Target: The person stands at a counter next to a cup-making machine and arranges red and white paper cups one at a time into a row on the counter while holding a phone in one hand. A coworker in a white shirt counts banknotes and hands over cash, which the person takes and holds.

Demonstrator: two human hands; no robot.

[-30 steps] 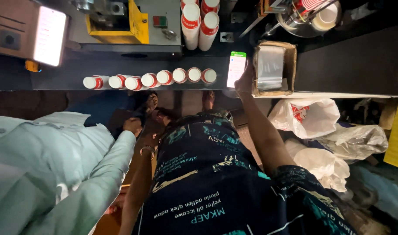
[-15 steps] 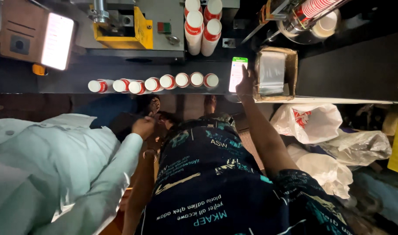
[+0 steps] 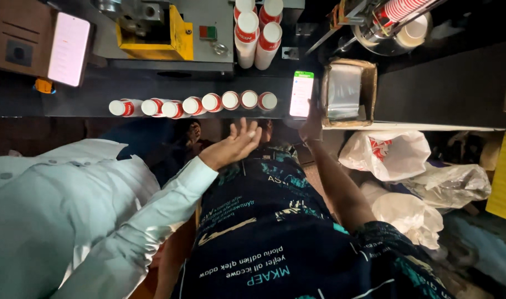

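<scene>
Right hand grips a flat, glowing rectangular phone.

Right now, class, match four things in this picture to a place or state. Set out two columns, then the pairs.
Things:
1. phone
2. cups
3. box
4. bag

Place or state:
A. lined in a row on the dark counter
B. white, lying below the counter's edge
C. screen lit, touched by the right hand
D. cardboard, with clear plastic inside

Pairs: 1-C, 2-A, 3-D, 4-B
</scene>
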